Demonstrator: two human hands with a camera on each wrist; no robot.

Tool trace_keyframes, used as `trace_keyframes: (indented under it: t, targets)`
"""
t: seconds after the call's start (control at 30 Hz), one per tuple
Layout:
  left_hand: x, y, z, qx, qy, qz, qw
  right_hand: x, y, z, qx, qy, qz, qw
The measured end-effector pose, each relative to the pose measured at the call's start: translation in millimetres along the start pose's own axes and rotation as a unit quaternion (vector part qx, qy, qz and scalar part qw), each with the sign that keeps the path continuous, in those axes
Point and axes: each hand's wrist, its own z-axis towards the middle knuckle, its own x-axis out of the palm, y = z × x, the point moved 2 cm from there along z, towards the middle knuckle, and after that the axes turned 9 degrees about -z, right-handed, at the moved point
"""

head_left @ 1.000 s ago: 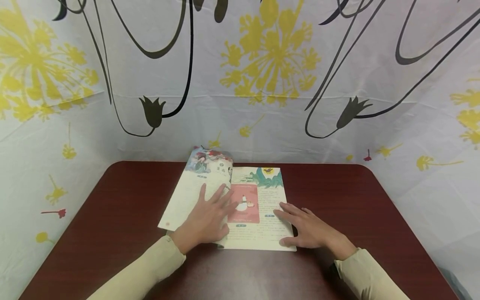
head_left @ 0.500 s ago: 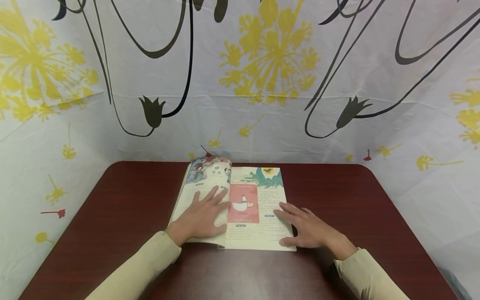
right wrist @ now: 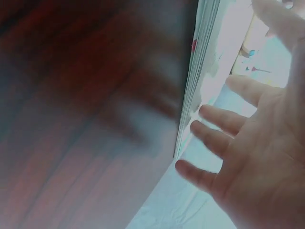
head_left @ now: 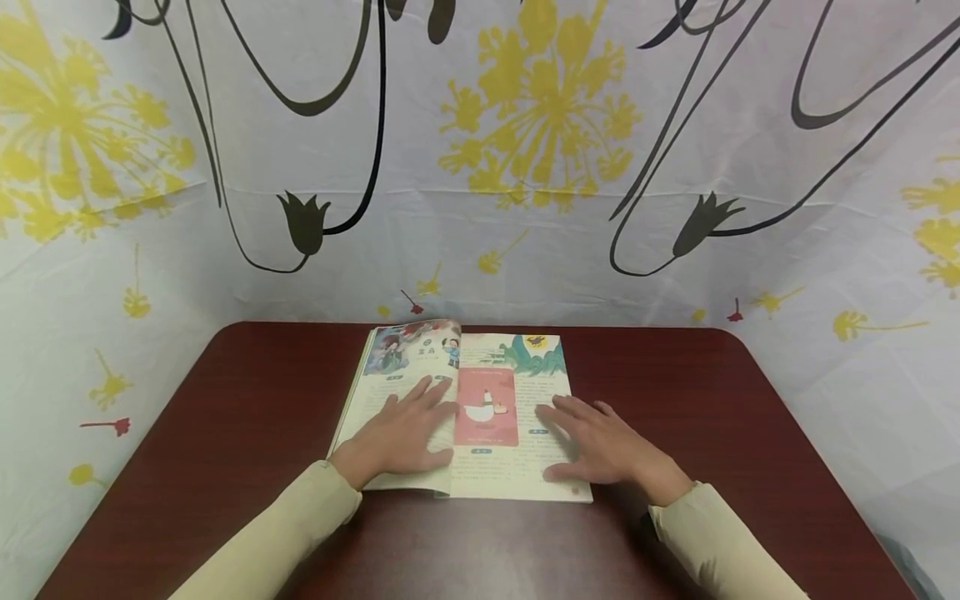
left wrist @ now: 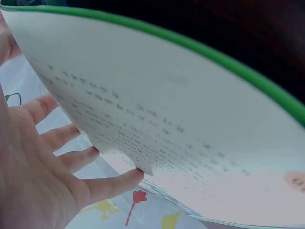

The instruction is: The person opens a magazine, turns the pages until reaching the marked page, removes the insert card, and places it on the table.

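Note:
An open book lies on the dark red-brown table, with colour pictures and printed text on both pages. My left hand rests spread on the left page. In the left wrist view the fingertips of the left hand touch that printed page, which curves up beside a green edge. Over the outer part of the right page sits my right hand, its fingers spread. The right wrist view shows the right hand beside the stacked page edges, fingers fairly straight and gripping nothing.
The table has rounded far corners and extends on both sides of the book. A white cloth with yellow flowers and dark stems hangs behind it and along the sides.
The lifted left leaf has come down flat onto the left side, with my left hand moving slightly left along with it. My right hand has shifted a little left and up on the right page.

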Motion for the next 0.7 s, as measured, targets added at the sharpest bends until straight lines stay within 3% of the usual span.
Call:
trace_keyframes:
  t: [0.17,0.7]
  targets:
    - [0.0,0.9,-1.3,-0.009,0.009,-0.015,0.9998,1.5,8.1,22.2,-0.011,0.007,0.019,0.9997]
    - [2.5,4.4,2.0,-0.014,0.016,-0.007,0.9998,-0.3,19.4,84.8,0.019,0.066,0.054,0.9961]
